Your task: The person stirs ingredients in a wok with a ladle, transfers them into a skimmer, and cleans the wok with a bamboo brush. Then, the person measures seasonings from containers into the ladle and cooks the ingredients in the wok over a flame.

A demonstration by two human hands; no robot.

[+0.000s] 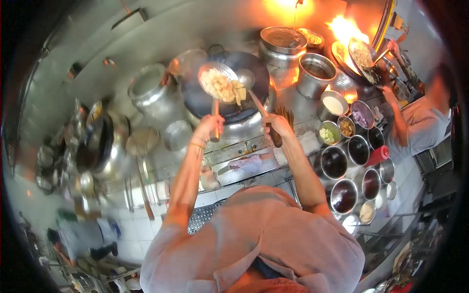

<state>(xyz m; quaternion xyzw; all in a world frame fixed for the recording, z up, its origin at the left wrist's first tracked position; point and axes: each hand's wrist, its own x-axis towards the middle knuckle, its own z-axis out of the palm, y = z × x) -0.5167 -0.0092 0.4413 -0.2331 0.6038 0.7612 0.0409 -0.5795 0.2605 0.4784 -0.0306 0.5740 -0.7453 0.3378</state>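
Observation:
My left hand is wrapped round the wooden handle of a perforated strainer. Pale yellowish food pieces are heaped in the strainer, above a large dark wok. My right hand grips the wooden handle of a metal ladle, whose bowl is beside the strainer's right edge, at the food pieces. Whether ladle and strainer touch, I cannot tell. What lies inside the wok under the strainer is mostly hidden.
At the right, a co-worker handles a flaming wok. Metal pots stand right of my wok, with several sauce and ingredient containers below. A lidless-looking pot stands left. Another person is at lower left.

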